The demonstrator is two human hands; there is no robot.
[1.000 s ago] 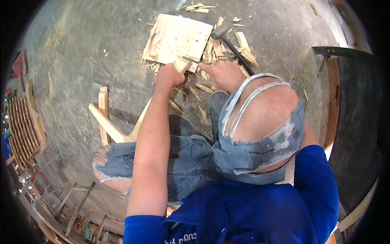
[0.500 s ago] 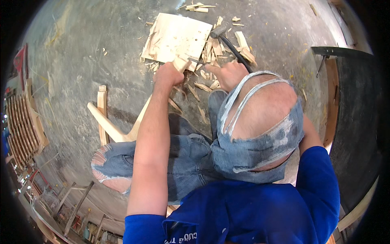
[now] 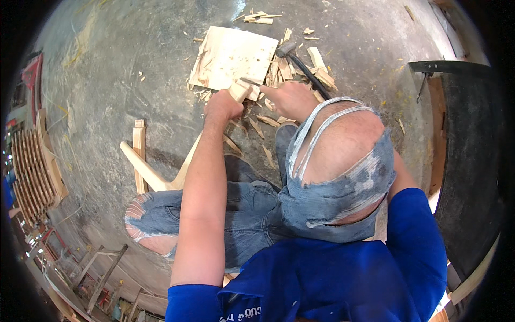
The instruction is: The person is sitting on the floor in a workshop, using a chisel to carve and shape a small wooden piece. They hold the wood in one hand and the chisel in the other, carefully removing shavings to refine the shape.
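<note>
My left hand (image 3: 224,105) is closed around the upper end of a pale wooden piece (image 3: 238,90). This piece runs back under my left forearm and shows again as a forked, curved part beside my left knee. In my right hand (image 3: 292,101) is a chisel (image 3: 251,82), its handle mostly hidden by the fingers. The metal blade lies across the end of the wooden piece, pointing left. Just beyond both hands a flat square wooden board (image 3: 234,56) rests on the floor, with small chips on it.
A hammer (image 3: 286,50) with a dark handle lies right of the board, among wood offcuts (image 3: 317,58) and shavings. Another wooden bar (image 3: 139,155) is on the floor at left. Slatted wooden parts (image 3: 35,174) stand far left; a large dark panel (image 3: 469,161) rises at right.
My right hand and the chisel have moved a little left, bringing the blade farther over the wood's end. My left hand keeps its grip. The whole view has shifted slightly.
</note>
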